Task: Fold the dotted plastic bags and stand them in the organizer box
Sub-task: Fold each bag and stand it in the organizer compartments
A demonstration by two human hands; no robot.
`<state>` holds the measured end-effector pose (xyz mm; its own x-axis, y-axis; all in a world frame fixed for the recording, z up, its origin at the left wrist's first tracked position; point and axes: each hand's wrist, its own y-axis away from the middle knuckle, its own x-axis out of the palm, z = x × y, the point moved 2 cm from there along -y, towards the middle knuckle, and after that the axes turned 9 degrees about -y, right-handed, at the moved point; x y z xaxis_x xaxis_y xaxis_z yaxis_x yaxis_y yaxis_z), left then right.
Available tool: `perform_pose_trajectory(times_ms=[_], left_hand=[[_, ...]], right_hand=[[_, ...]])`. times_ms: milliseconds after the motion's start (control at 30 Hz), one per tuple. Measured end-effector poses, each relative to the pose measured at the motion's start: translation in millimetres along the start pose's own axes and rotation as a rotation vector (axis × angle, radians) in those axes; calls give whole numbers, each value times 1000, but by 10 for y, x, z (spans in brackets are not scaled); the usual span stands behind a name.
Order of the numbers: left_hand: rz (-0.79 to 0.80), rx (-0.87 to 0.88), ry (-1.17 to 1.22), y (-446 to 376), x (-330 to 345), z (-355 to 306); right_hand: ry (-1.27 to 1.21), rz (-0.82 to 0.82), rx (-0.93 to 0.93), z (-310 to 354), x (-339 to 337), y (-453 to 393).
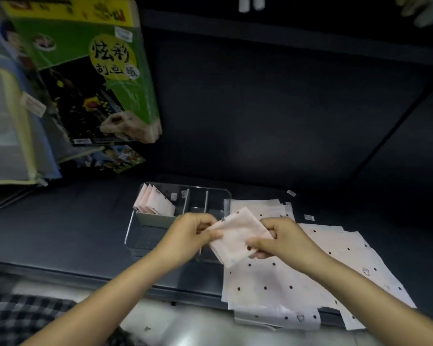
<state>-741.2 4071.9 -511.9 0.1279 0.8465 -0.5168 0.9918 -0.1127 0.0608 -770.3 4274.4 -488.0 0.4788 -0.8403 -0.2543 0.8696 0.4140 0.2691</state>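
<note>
The left hand is pinching one edge of the folded dotted bag and the right hand is pinching the other, holding it above the clear organizer box. Folding looks finished; next it is needing standing beside the folded bags in the box's far-left compartment.

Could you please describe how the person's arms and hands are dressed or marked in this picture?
Both forearms are bare up to the frame's lower edge, with no sleeves in sight. The left hand and the right hand wear no gloves, and no rings, watch or bracelets show on the fingers or wrists. No markings are visible on either arm; the picture is slightly blurred, so fine detail cannot be judged.
</note>
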Motion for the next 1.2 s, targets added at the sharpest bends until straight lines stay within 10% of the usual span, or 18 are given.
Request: perform_pose_trajectory(times_ms=[233,567,733,900,1200], left_hand=[[-442,-311,-572,-274,-721,1093],[-447,-478,-104,-351,-497,2006],[-487,-498,-274,-328,-423,2069],[-496,-483,-242,-293,-411,2079],[-473,-510,-251,-306,-423,2101]], right_hand=[[26,-92,-7,249,673,-1190],[654,-147,-4,-80,1524,-2188],[549,-34,213,-190,1821,-2463],[-120,186,465,-188,2069,-2582],[93,274,311,-163,2114,-2569]])
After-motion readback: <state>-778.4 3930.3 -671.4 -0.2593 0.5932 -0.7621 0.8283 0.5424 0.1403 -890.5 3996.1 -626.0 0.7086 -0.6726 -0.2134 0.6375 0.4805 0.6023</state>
